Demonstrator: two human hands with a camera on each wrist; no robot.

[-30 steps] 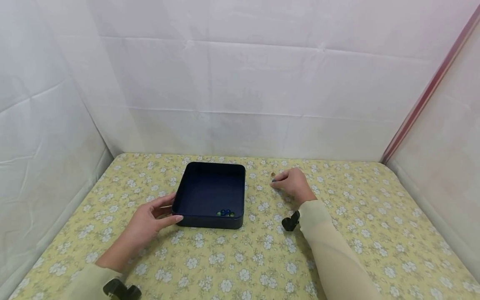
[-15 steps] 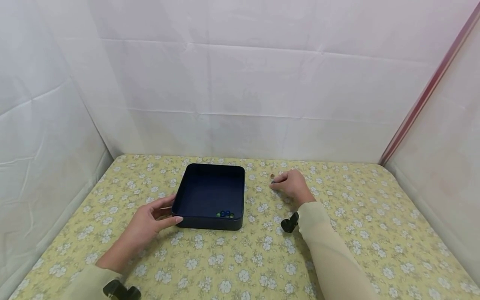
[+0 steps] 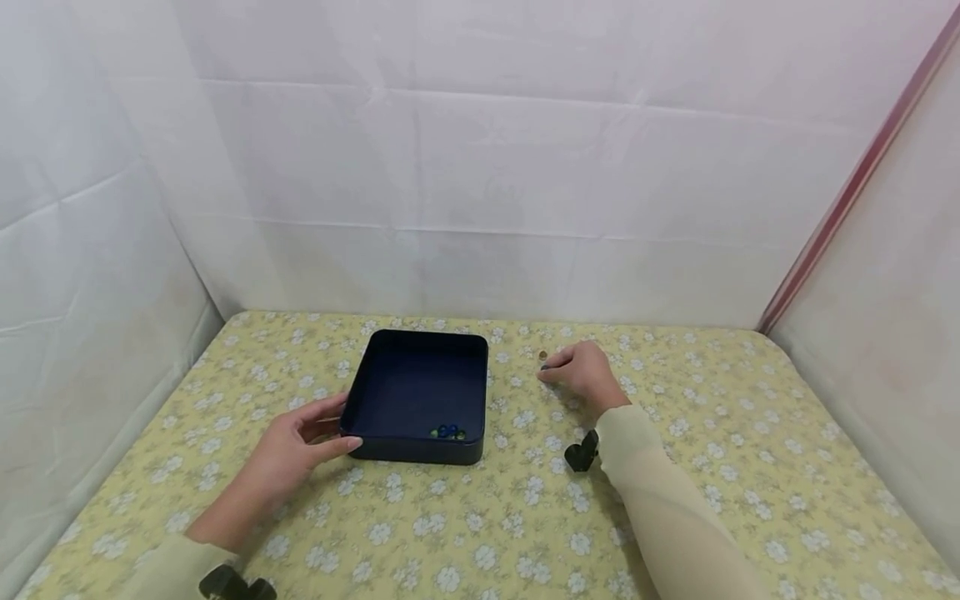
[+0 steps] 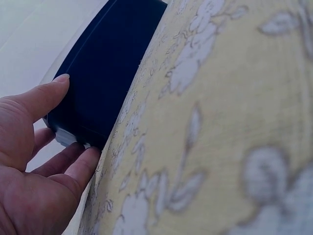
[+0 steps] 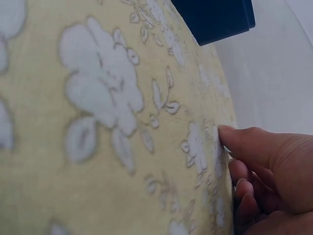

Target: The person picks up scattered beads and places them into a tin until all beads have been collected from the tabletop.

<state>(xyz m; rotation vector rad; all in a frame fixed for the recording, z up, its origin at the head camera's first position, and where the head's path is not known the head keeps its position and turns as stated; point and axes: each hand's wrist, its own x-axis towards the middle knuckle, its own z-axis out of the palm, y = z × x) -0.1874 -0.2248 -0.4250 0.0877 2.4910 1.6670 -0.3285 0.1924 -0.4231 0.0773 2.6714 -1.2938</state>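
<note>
A dark navy square box (image 3: 416,451) without a lid stands on the cloth in the head view, left of the middle. Several blue and green marbles (image 3: 447,432) lie inside near its front right corner. My left hand (image 3: 288,447) grips the box's near left corner, the thumb on the front wall (image 4: 93,93) and the other fingers round the side. To the right of the box, my right hand (image 3: 588,372) pinches a small blue marble (image 3: 545,367) between thumb and forefinger at the cloth. An amber marble (image 3: 543,356) lies just beyond those fingertips. In the right wrist view the pinched marble is hidden.
A yellow floral cloth (image 3: 480,525) covers the table. White sheets hang behind (image 3: 480,200) and at both sides, and a red strip (image 3: 847,196) runs down the right corner. Each wrist carries a black camera mount.
</note>
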